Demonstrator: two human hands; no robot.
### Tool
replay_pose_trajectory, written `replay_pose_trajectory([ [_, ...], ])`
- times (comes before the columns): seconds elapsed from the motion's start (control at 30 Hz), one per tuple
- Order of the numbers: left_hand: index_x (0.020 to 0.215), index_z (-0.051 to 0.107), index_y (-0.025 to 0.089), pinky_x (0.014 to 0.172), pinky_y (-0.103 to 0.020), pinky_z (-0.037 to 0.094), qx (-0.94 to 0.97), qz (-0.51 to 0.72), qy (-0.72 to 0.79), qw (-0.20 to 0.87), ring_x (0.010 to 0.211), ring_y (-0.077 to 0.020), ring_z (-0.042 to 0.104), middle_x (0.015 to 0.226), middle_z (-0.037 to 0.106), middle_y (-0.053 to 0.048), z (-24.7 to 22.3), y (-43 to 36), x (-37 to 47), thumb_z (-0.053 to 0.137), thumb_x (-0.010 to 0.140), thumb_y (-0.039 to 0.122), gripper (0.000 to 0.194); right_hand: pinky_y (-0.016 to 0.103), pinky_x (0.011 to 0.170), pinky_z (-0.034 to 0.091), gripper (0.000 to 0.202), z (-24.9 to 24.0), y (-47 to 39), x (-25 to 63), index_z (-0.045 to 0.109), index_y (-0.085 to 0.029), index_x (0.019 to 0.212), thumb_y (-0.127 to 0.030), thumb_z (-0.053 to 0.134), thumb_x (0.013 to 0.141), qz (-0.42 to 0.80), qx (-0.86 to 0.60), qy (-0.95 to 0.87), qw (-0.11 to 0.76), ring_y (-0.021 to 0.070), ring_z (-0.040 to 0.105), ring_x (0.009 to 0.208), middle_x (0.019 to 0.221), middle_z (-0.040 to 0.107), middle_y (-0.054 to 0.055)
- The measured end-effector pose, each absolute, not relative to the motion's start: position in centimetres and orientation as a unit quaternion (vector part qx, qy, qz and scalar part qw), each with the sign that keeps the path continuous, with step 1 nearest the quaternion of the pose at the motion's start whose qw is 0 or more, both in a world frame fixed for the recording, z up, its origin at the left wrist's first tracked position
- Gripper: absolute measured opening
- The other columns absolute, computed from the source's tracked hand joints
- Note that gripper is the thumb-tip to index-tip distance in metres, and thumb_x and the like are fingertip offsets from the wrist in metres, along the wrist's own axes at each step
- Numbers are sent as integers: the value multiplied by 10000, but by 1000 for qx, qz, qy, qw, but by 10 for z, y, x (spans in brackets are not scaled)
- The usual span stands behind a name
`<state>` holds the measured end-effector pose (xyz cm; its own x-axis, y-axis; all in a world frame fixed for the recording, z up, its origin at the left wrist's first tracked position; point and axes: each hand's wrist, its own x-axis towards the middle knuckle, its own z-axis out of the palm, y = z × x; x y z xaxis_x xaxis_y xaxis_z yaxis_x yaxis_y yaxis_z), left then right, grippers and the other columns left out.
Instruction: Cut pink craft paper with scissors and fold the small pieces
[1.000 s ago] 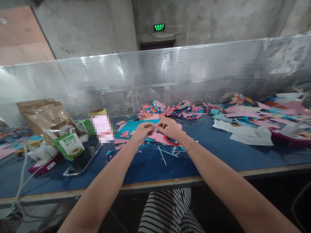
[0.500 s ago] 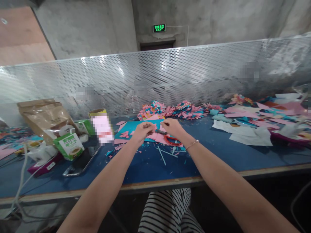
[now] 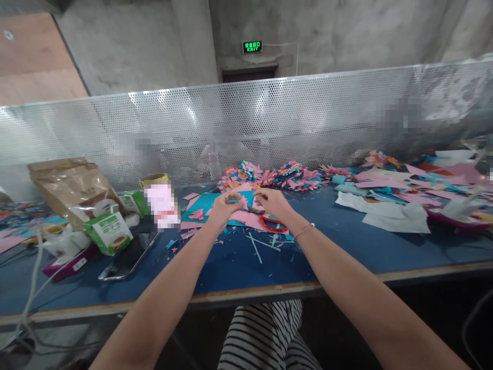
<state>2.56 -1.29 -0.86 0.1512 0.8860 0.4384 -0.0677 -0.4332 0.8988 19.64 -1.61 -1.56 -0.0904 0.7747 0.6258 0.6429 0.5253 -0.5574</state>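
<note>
Above the middle of the table, my left hand (image 3: 228, 205) pinches a small pink paper piece (image 3: 244, 202) that has pointed petals. Close by on the right, my right hand (image 3: 272, 201) has its fingertips pressed together; what they hold, if anything, is too small to tell. A gap separates the two hands. Scissors (image 3: 275, 224) with red handles and dark blades lie beneath them, on pink paper. Under that spreads a blue paper sheet (image 3: 196, 202), with a pink cut-out (image 3: 196, 214) on it left of my left hand.
Pink and blue paper flowers (image 3: 296, 176) are heaped at the back. Paper scraps (image 3: 256, 246) litter the table. On the left are a phone (image 3: 129, 257), a green-and-white box (image 3: 110, 232) and a brown bag (image 3: 73, 187). White tissues (image 3: 398, 216) lie right, before a perforated metal screen (image 3: 323, 113).
My hands stay in nearly the same spot. The fingers have shifted slightly, and the pink paper piece in my left hand now shows more plainly. The scissors still lie in place.
</note>
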Motion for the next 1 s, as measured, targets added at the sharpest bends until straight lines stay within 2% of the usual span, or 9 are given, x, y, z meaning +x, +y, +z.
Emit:
replay_pose_trajectory([
  [0.1, 723, 618, 141, 620, -262, 440, 641, 555, 341, 407, 611, -101, 537, 702, 605, -26, -11, -9, 24, 722, 466, 221, 289, 244, 668, 429, 247, -14, -20, 193, 594, -171, 920, -210, 391, 785, 111, -453, -745, 478, 128, 583, 727, 785, 645, 43],
  [0.17, 723, 629, 143, 618, -263, 433, 645, 551, 349, 398, 600, -104, 531, 666, 605, -22, -12, -8, 24, 720, 473, 234, 281, 245, 657, 430, 229, -13, -23, 189, 596, -163, 891, -254, 423, 772, 135, -430, -755, 476, 131, 578, 722, 788, 641, 45],
  [0.27, 670, 631, 137, 609, -263, 426, 637, 549, 362, 403, 578, -109, 526, 599, 590, -12, -12, -10, 25, 720, 471, 247, 244, 243, 605, 430, 192, -11, -27, 183, 594, -144, 778, -295, 487, 727, 185, -407, -765, 464, 127, 563, 649, 706, 625, 38],
  [0.4, 610, 600, 125, 609, -261, 432, 614, 549, 356, 441, 550, -98, 522, 565, 568, 3, -8, -16, 28, 719, 469, 252, 224, 231, 546, 422, 139, -11, -30, 178, 558, -144, 721, -272, 510, 694, 242, -406, -745, 471, 107, 534, 562, 610, 586, 12],
  [0.63, 644, 572, 134, 595, -255, 451, 622, 527, 325, 479, 538, -87, 532, 577, 557, 18, -10, -19, 27, 711, 496, 256, 237, 220, 525, 399, 166, -12, -30, 178, 525, -150, 782, -292, 493, 702, 245, -379, -741, 497, 95, 507, 560, 644, 565, 2],
  [0.83, 642, 579, 128, 597, -245, 455, 623, 509, 318, 502, 542, -85, 541, 585, 559, 12, -6, -22, 29, 711, 500, 235, 222, 211, 488, 343, 146, -13, -29, 179, 522, -152, 681, -285, 468, 705, 223, -385, -753, 485, 83, 447, 503, 561, 516, -17],
  [1.0, 661, 602, 130, 626, -275, 466, 623, 508, 311, 507, 548, -92, 546, 599, 575, -4, -6, -22, 28, 686, 544, 281, 208, 207, 478, 325, 122, -13, -29, 180, 497, -155, 651, -267, 468, 690, 243, -378, -743, 495, 76, 420, 481, 522, 469, -40],
])
